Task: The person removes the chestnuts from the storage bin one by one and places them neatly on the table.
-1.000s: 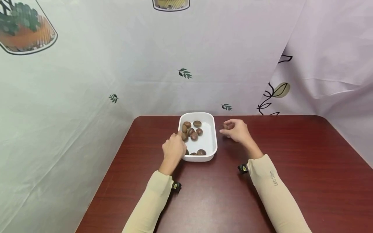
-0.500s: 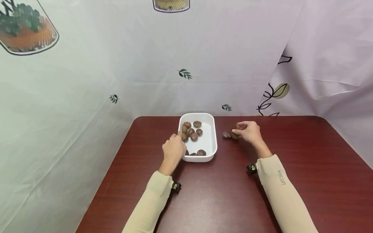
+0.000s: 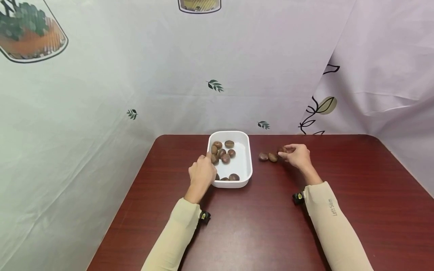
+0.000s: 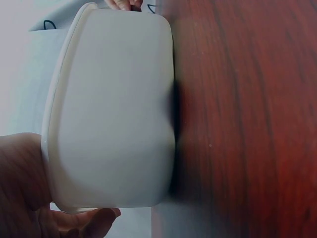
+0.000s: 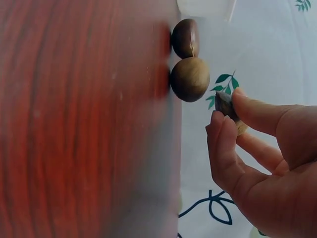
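The left hand [image 3: 202,171] grips the white tray [image 3: 251,165] at its near left part. Inside the tray, to the right of this hand and beyond it, lie loose chestnuts [image 3: 225,158]. A little farther, the right hand [image 3: 297,155] pinches one chestnut [image 5: 224,105]; to its left, two chestnuts [image 3: 272,157] rest on the table [image 3: 237,226]. Such a chestnut is probably light, hard and rather slippery, so it seems best held across the rounded sides. Beyond both hands hangs a leaf-printed cloth [image 3: 169,105].

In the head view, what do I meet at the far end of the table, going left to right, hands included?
Left hand → white tray → darker chestnut on the table → lighter chestnut → right hand, pinching another chestnut.
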`<state>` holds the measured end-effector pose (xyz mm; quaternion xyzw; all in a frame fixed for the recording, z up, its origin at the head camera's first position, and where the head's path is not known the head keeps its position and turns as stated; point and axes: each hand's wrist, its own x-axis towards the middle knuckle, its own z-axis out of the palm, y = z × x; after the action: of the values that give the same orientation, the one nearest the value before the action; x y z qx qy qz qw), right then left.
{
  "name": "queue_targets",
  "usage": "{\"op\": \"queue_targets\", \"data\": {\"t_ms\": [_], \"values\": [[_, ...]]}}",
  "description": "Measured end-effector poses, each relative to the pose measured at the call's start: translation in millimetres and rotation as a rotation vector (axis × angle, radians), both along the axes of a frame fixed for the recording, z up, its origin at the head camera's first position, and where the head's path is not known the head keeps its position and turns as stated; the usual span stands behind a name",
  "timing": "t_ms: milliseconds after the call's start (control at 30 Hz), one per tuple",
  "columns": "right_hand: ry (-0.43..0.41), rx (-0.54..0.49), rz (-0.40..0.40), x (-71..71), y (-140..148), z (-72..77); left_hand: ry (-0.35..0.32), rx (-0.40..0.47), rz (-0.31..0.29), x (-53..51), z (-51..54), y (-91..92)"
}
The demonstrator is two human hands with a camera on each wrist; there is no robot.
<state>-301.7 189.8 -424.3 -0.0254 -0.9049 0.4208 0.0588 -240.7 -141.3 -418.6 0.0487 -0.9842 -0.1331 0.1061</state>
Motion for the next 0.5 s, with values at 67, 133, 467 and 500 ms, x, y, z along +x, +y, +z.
{"op": "queue_targets", "data": {"t_ms": [67, 133, 467, 500], "values": [[-0.004, 0.003, -0.001, 1.3, 1.5, -0.3, 0.000, 0.001, 0.001, -0.1, 0.0, 0.0], [-0.010, -0.008, -0.006, 2.0, 3.7, -1.3, -0.007, -0.002, 0.004, -0.2, -0.2, 0.4], [-0.042, -0.043, 0.004, 2.0, 10.2, -6.0, -0.008, -0.002, 0.009, 0.2, 0.4, 0.6], [-0.047, -0.046, 0.006, 1.9, 10.0, -6.0, -0.006, 0.000, 0.009, 0.4, 0.5, 0.4]]}}
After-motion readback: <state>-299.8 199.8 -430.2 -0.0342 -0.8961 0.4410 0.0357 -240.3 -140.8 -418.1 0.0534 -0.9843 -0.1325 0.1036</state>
